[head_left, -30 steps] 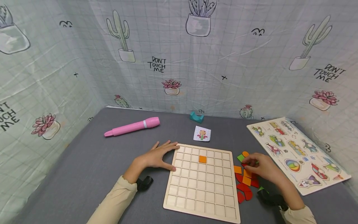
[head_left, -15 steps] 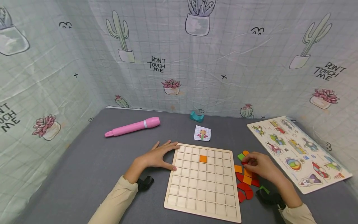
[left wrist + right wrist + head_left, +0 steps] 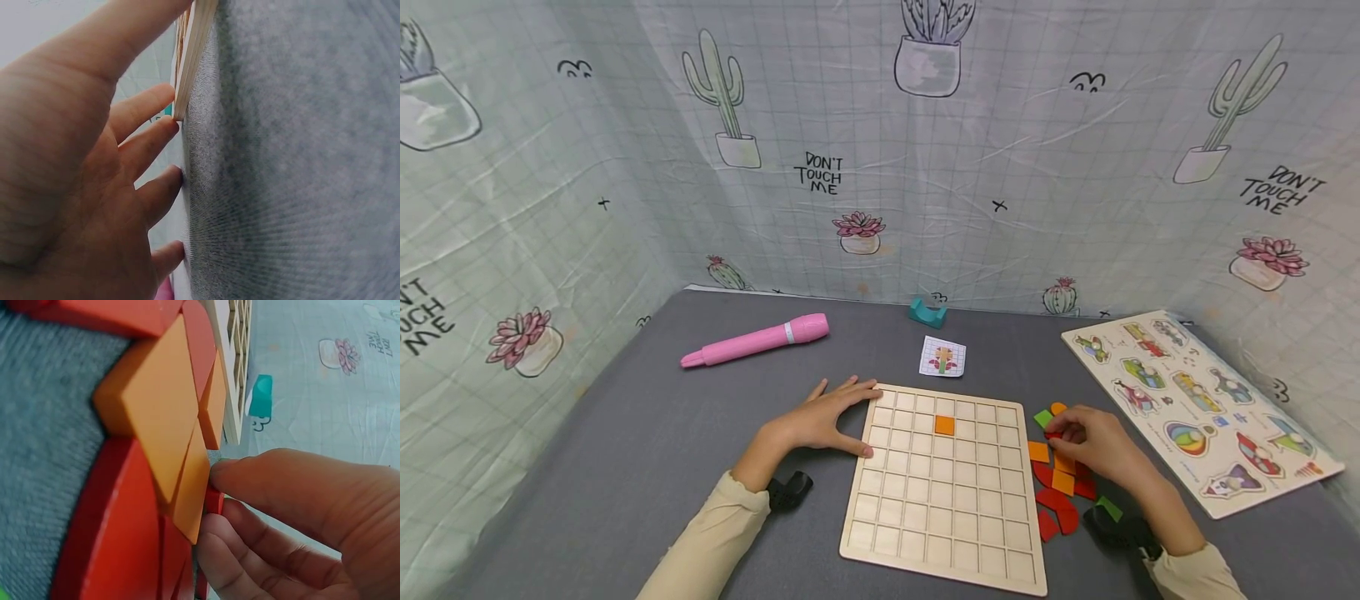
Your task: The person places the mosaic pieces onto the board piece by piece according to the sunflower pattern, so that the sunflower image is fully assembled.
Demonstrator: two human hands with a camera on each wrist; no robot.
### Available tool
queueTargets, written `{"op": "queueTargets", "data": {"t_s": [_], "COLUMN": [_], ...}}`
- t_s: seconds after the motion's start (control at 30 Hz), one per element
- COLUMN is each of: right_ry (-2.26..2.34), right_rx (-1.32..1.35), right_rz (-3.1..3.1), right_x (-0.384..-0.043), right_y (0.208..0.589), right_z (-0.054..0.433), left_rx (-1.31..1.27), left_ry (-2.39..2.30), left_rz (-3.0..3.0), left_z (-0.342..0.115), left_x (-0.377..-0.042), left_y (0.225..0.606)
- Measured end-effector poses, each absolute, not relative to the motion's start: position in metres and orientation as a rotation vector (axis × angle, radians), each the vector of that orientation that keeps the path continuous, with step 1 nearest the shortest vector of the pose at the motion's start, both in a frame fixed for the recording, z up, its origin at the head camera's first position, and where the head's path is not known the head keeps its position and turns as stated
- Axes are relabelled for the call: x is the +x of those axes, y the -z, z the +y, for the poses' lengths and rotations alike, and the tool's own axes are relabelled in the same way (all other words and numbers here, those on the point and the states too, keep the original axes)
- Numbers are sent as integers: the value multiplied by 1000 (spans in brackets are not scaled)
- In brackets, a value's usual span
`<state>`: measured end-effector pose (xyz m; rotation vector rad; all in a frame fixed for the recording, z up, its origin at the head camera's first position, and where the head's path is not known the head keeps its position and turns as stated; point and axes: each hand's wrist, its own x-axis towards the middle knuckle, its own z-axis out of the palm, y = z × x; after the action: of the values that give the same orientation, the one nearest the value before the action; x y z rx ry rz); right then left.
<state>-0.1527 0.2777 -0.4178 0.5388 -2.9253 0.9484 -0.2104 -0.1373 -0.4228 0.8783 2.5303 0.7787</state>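
Note:
A wooden grid board (image 3: 947, 492) lies on the table with one orange square block (image 3: 944, 426) in an upper cell. My left hand (image 3: 816, 421) rests spread at its left edge, thumb and forefinger touching the rim; the left wrist view shows the fingers (image 3: 147, 147) along the board's side. To the right of the board, my right hand (image 3: 1097, 442) reaches into a pile of flat blocks. Its thumb and fingers pinch a small red block (image 3: 214, 501), mostly hidden by them. Orange blocks (image 3: 159, 412) and red blocks (image 3: 1056, 504) lie close by.
A small pattern card (image 3: 942, 357) and a teal holder (image 3: 927, 313) are behind the board. A pink pen-shaped object (image 3: 756, 345) lies at the left. At the right is a picture puzzle board (image 3: 1195, 408). A green block (image 3: 1108, 507) lies near the right wrist.
The green block beside my right fingertips has shifted slightly left. The right wrist has moved a little, showing more of the other green block. My left hand has stayed in place.

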Motion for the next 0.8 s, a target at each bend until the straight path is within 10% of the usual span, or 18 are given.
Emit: {"op": "queueTargets", "data": {"t_s": [0.8], "right_ry": [-1069], "right_rx": [754], "right_rz": [-2912], "right_x": [-171], "right_y": [408], "right_z": [225], "left_rx": [882], "left_ry": [-787], "left_rz": [2521], "left_z": [-137], "left_x": [-210], "left_y": [421]}}
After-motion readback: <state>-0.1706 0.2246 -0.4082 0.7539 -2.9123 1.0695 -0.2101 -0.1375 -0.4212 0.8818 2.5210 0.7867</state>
